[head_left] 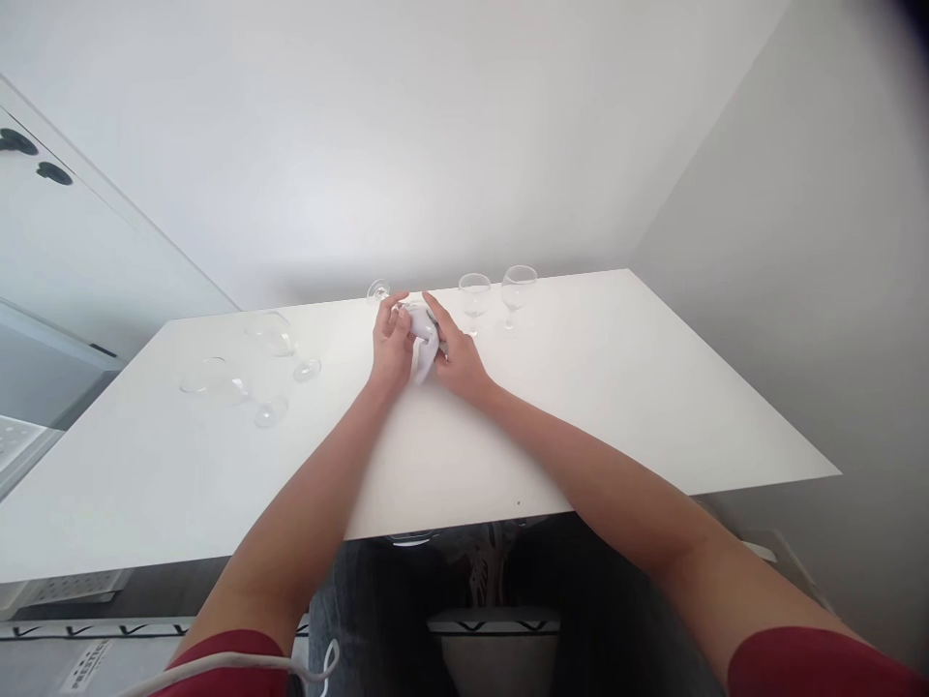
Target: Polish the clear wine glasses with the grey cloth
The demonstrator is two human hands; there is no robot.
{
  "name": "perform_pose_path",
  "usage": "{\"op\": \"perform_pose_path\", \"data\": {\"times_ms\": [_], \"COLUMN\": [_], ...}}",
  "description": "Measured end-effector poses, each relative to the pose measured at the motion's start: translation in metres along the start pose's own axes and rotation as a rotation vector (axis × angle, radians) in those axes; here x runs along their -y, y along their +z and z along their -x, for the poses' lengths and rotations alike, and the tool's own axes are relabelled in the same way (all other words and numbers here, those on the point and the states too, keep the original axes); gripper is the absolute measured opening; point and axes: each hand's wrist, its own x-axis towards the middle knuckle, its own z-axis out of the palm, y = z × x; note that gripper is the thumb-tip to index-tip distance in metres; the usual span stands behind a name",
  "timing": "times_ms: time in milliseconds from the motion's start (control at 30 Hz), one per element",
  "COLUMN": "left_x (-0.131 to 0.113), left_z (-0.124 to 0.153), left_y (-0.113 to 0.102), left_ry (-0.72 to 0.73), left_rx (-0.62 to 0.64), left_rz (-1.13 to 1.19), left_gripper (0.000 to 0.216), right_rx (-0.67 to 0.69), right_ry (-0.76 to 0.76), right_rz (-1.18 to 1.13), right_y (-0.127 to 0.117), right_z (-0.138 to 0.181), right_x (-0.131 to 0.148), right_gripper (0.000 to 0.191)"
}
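Both my hands meet at the far middle of the white table [653, 407]. My left hand [390, 348] is closed round a clear wine glass [378, 291] held on its side; its foot sticks out past my fingertips. My right hand [457, 360] is closed on a white cloth [424, 341] that is wrapped over the glass's bowl. The bowl itself is mostly hidden by the cloth and my fingers.
Two wine glasses [474, 296] [518, 287] stand upright just right of my hands near the table's back edge. Two more glasses [282, 341] [224, 387] lie on their sides at the left. White walls close in behind and to the right.
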Motion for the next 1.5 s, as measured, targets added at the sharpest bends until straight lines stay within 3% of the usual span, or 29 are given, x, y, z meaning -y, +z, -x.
{"op": "perform_pose_path", "data": {"times_ms": [67, 233, 433, 600, 767, 1067, 1167, 1233, 1367, 1500], "left_x": [0.000, -0.006, -0.005, -0.003, -0.003, -0.009, -0.007, -0.004, -0.003, -0.006], "left_z": [-0.001, -0.002, -0.002, -0.006, -0.007, -0.003, -0.005, -0.004, 0.001, 0.003], "left_y": [-0.002, -0.005, 0.000, -0.001, -0.006, -0.011, -0.014, -0.014, -0.009, -0.005], "left_ry": [0.000, -0.039, -0.038, 0.042, -0.010, -0.334, -0.466, -0.532, -0.513, -0.377], "left_rx": [0.018, 0.115, 0.032, 0.012, 0.017, 0.320, 0.327, 0.393, 0.600, 0.473], "left_rz": [0.023, 0.108, 0.083, 0.131, 0.215, 0.180, 0.190, 0.139, -0.015, -0.065], "left_gripper": [0.058, 0.074, 0.047, 0.065, 0.065, 0.045, 0.035, 0.039, 0.052, 0.053], "right_rx": [0.002, -0.029, -0.111, -0.079, -0.174, -0.552, -0.547, -0.481, -0.395, -0.512], "right_ry": [-0.009, 0.062, -0.030, -0.069, -0.279, -0.446, -0.426, -0.370, -0.240, -0.350], "right_rz": [-0.022, -0.380, -0.218, -0.219, -0.067, -0.043, -0.043, -0.043, -0.053, 0.055], "right_y": [-0.001, 0.002, 0.002, 0.001, 0.000, -0.025, -0.031, -0.030, -0.025, -0.019], "right_z": [-0.001, -0.002, -0.004, -0.004, -0.002, -0.004, -0.003, 0.000, 0.006, 0.003], "right_x": [-0.003, -0.008, -0.011, -0.011, -0.003, 0.012, 0.015, 0.016, 0.014, 0.014], "right_gripper": [0.085, 0.099, 0.081, 0.081, 0.060, 0.030, 0.026, 0.027, 0.030, 0.029]}}
